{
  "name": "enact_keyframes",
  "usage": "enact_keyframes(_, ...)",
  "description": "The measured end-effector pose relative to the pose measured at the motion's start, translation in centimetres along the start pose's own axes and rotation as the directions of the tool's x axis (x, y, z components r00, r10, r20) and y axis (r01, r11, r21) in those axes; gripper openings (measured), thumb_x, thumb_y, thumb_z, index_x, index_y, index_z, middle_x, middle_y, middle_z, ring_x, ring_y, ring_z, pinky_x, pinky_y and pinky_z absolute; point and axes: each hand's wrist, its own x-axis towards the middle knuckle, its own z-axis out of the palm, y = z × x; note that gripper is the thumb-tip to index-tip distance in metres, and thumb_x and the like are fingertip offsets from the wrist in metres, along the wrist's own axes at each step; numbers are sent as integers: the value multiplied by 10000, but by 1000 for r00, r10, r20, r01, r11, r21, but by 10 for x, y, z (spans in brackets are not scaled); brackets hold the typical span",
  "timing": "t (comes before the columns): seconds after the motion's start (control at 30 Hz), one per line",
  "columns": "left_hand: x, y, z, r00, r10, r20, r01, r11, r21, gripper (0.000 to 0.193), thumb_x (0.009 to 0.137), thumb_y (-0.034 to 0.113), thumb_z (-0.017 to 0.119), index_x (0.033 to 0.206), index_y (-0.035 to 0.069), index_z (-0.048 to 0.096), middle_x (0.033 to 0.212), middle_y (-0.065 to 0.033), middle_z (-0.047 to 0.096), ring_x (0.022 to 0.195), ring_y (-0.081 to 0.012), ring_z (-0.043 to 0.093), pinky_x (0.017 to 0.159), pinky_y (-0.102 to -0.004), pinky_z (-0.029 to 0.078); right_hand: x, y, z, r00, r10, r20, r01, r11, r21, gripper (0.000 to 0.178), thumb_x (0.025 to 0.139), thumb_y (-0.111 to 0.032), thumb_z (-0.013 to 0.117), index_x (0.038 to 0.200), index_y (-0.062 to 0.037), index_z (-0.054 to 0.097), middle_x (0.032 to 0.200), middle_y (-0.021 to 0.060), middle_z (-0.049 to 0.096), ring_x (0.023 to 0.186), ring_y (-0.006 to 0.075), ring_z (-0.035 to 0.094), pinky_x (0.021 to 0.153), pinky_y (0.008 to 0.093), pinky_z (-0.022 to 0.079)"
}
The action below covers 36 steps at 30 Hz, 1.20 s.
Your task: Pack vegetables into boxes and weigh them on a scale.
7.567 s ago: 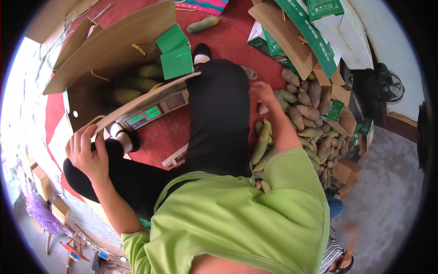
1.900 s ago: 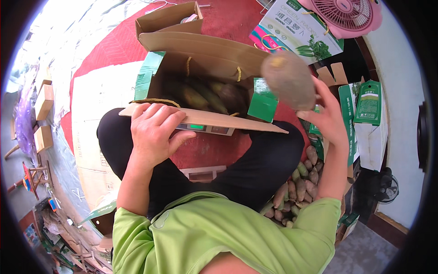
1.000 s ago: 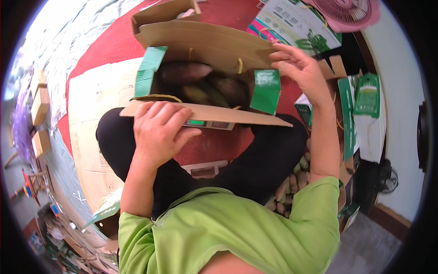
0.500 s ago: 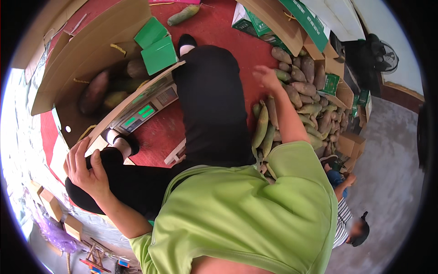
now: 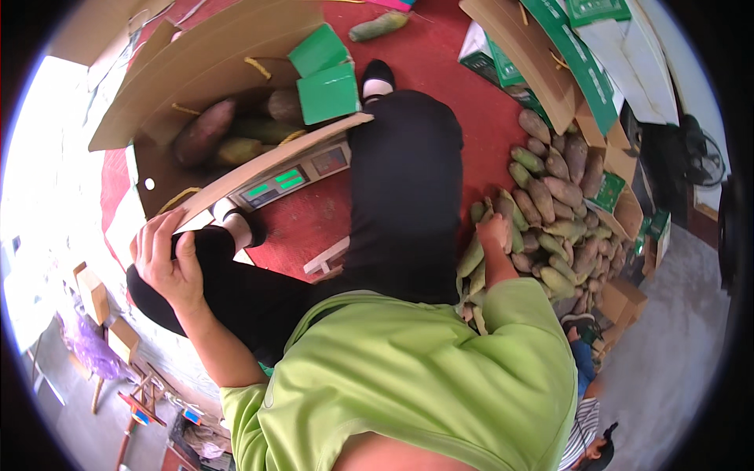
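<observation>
My left hand (image 5: 169,263) lies over my bent left knee, fingers spread and holding nothing, its fingertips at the near corner of an open cardboard box (image 5: 165,200). Inside the box are several large root vegetables that look like radishes, among them a purplish radish (image 5: 204,133) and a yellow-green radish (image 5: 238,151). The box sits at a scale (image 5: 275,182) whose green displays are lit. On my right, my right hand (image 5: 493,230) is down at the near side of the radish pile (image 5: 561,200), its fingers curled on a long green radish (image 5: 471,257). The fingertips are partly hidden.
One green radish (image 5: 378,26) lies apart on the red floor covering (image 5: 428,67). Beyond the pile stand green and brown cartons (image 5: 542,71) and a black fan (image 5: 699,149). A person in a striped top (image 5: 583,432) is at the lower right. A small wooden stool (image 5: 328,255) is between my legs.
My right hand has come down and nearer to me, from open above the floor to the long radishes. My left hand stays by the box corner. The whole view has shifted.
</observation>
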Motion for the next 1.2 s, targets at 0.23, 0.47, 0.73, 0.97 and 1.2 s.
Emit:
enact_keyframes(0.23, 5, 2, 0, 1000, -1, -29, 0, 1000, -17, 446, 870, 475, 587, 874, 39, 676, 842, -73, 678, 823, -242, 638, 798, -353, 417, -10, -18, 14, 995, -71, -73, 73, 997, 22, 567, 759, -225, 740, 1251, -138, 472, 1267, 121, 487, 1196, 343, 486, 937, 436, 489)
enact_keyframes(0.47, 5, -1, -1, 999, 24, -39, -24, 1000, 0, 458, 826, 501, 609, 848, 48, 673, 805, -62, 661, 772, -250, 627, 743, -366, 422, -26, -50, 36, 993, -13, -114, 50, 945, 324, 508, 804, -204, 682, 1249, -103, 459, 1203, 166, 566, 1119, 335, 567, 911, 444, 484)
enact_keyframes(0.73, 2, -6, -2, 999, 22, -41, -22, 1000, -8, 469, 804, 518, 625, 858, 55, 676, 796, -57, 656, 757, -247, 625, 733, -368, 425, -15, -66, 35, 989, -128, 78, 42, 736, 675, 472, 816, -118, 685, 1231, -47, 471, 1189, 146, 585, 1099, 270, 581, 933, 368, 461)
enact_keyframes(0.97, 2, -6, -2, 1000, 19, -9, -19, 1000, -20, 470, 781, 527, 637, 884, 70, 678, 825, -45, 665, 772, -245, 626, 735, -368, 426, -14, -93, -8, 922, -377, -83, 300, 563, 770, 474, 812, -95, 688, 1230, -38, 471, 1187, 137, 583, 1094, 254, 577, 939, 357, 454)
enact_keyframes(1.2, 3, -6, -8, 1000, -2, -4, 2, 1000, -20, 410, 760, 465, 673, 903, 81, 680, 848, -35, 664, 794, -230, 627, 766, -366, 425, -16, -132, -51, 773, -589, -238, 492, 319, 810, 476, 809, -72, 691, 1229, -28, 472, 1186, 127, 581, 1089, 239, 573, 946, 347, 447)
